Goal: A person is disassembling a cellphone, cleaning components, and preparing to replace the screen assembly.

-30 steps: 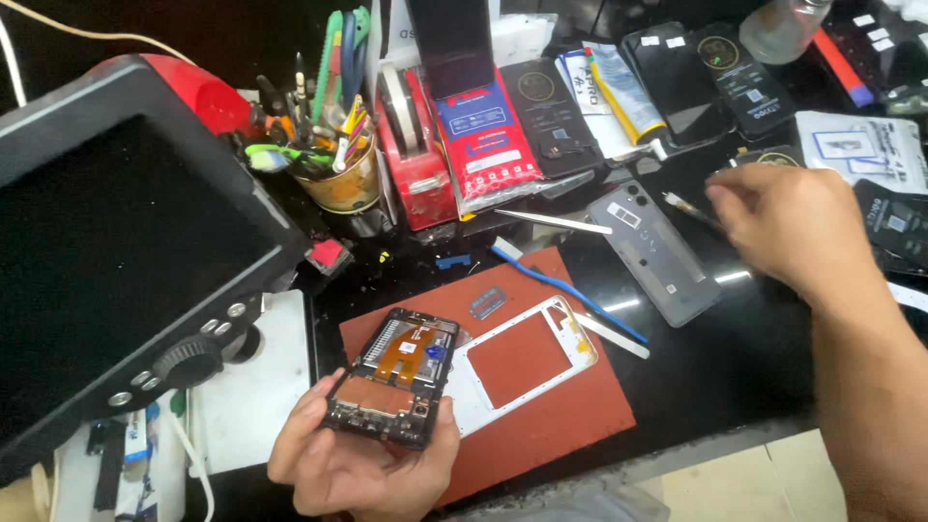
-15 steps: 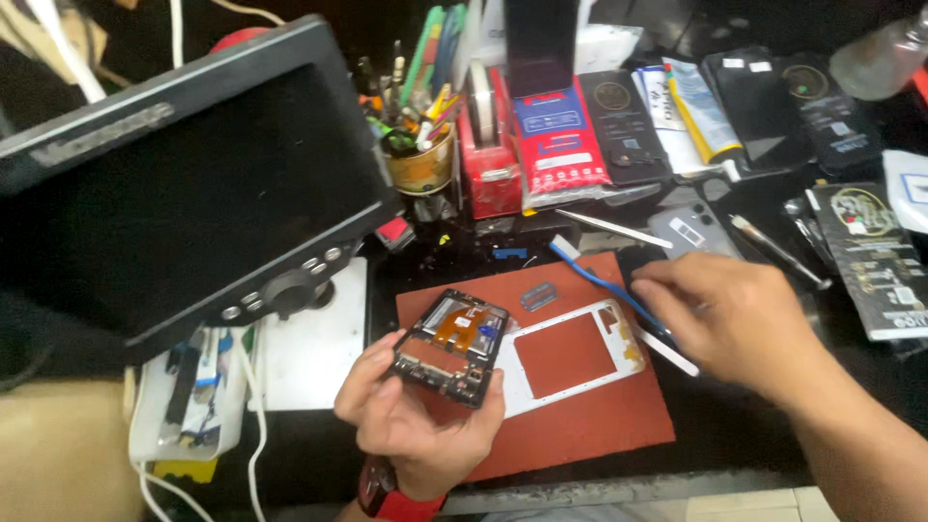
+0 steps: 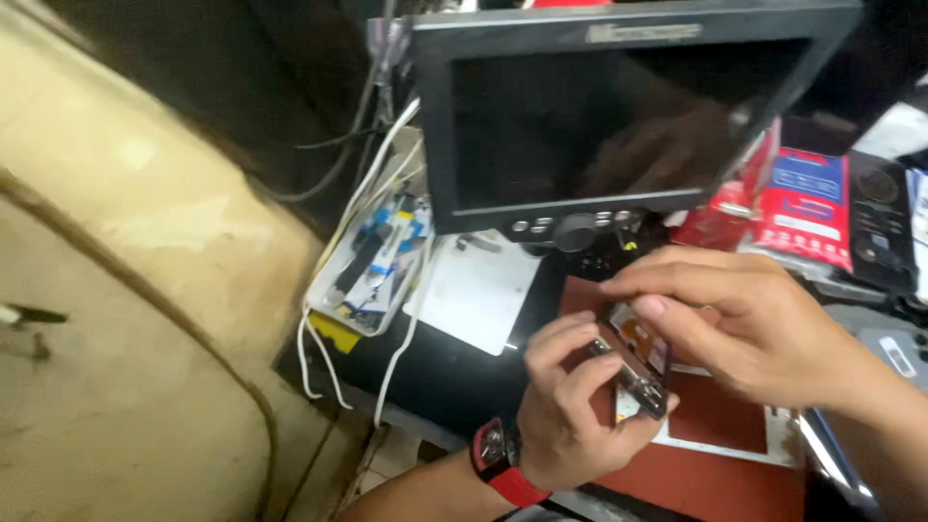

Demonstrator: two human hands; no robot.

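Since the earlier frame, the right hand (image 3: pixel 764 333) has been brought onto the opened phone (image 3: pixel 638 372), gripped from below by the left hand (image 3: pixel 570 416); its fingertips are pinched at the upper edge, whatever is pinched being hidden. Beneath, the red mat (image 3: pixel 720 478) is cut off; behind, a dark monitor (image 3: pixel 599 116) is seen.

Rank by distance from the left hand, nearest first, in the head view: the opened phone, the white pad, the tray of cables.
1. Opened phone: held in the left hand.
2. White pad: up and left, below the monitor.
3. Tray of cables: farther left, at the bench edge.
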